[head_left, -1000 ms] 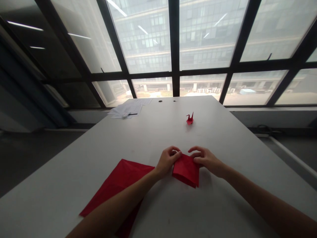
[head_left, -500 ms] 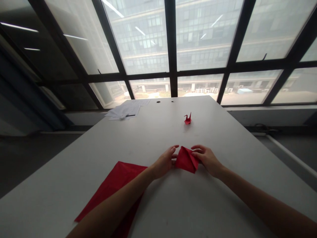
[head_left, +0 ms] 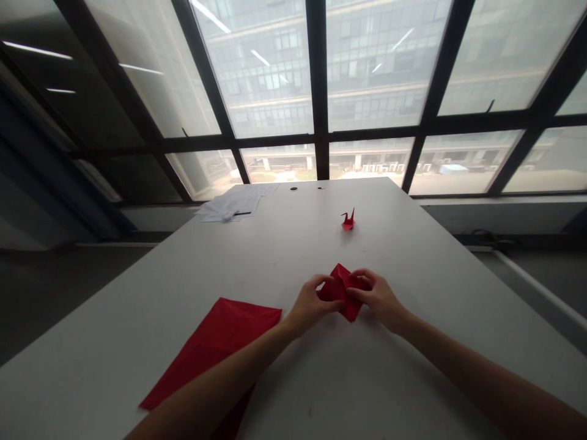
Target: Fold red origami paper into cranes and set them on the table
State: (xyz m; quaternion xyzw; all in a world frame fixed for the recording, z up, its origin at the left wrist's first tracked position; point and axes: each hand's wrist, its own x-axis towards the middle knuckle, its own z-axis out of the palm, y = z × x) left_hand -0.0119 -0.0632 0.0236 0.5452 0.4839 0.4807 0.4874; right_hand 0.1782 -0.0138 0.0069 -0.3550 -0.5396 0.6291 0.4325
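Observation:
A small folded piece of red paper (head_left: 342, 294) is held just above the white table (head_left: 284, 256), between both my hands. My left hand (head_left: 310, 304) pinches its left side with curled fingers. My right hand (head_left: 376, 297) grips its right side, fingers closed over the fold. A finished red paper crane (head_left: 348, 220) stands farther back on the table, apart from my hands.
A stack of flat red paper sheets (head_left: 215, 348) lies at the near left, partly under my left forearm. White papers with a pen (head_left: 229, 208) sit at the far left corner. Big windows with dark frames stand behind the table.
The folded red paper has been drawn in smaller between my hands. My left hand, open beside it half a second ago, has closed on it. Both hands have come closer together.

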